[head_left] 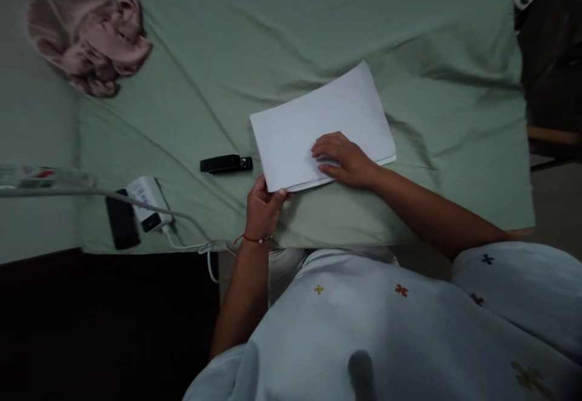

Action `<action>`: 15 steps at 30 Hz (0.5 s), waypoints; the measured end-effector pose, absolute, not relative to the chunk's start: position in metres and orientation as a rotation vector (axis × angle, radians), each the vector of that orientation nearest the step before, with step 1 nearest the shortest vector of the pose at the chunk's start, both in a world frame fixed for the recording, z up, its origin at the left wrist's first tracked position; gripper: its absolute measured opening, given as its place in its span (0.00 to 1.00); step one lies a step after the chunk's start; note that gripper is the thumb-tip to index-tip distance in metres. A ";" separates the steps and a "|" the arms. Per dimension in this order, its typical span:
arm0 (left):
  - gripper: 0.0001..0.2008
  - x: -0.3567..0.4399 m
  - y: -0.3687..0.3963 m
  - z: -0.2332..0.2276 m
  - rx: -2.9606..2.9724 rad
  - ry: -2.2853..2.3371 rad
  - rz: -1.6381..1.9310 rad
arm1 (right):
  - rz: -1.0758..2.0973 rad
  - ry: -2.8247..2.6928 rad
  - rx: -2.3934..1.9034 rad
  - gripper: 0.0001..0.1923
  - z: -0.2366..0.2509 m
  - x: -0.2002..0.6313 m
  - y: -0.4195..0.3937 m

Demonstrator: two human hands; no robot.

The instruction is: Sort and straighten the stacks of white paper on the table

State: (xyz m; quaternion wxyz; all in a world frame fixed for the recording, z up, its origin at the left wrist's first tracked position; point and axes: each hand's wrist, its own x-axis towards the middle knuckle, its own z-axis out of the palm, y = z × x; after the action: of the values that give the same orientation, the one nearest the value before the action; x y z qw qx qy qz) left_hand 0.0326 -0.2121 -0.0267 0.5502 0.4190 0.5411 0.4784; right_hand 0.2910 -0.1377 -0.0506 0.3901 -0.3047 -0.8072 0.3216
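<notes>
A stack of white paper sheets (309, 131) lies at a slant on the green cloth in front of me. Its near left corner is pinched between the thumb and fingers of my left hand (264, 207), which has a red string bracelet at the wrist. My right hand (343, 161) rests on top of the stack near its front edge, fingers spread and slightly bent, gripping nothing. Just left of the paper lies a black stapler (226, 164), apart from both hands.
Green cloth (454, 146) with wrinkles covers the table. A crumpled pink cloth (97, 37) lies at the far left. Nearer on the left are a white power strip (150, 202) with a plug, a dark phone-like slab (122, 222) and a grey cable (182, 214) running past the table's front edge.
</notes>
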 end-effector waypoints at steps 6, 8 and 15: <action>0.27 0.033 -0.217 -0.033 0.987 1.261 1.208 | 0.835 -2.056 -0.802 0.12 -0.053 0.291 -0.138; 0.28 0.031 -0.218 -0.036 0.981 1.254 1.224 | 0.836 -2.064 -0.812 0.12 -0.054 0.291 -0.138; 0.45 0.030 -0.220 -0.039 1.045 1.286 1.243 | 0.764 -2.165 -0.716 0.19 -0.056 0.284 -0.142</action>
State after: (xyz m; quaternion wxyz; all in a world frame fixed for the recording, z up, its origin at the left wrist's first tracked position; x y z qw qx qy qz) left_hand 0.0302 -0.2201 -0.0386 0.5099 0.4339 0.5342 0.5162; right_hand 0.2844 -0.1421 -0.0558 0.3601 -0.2776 -0.8399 0.2963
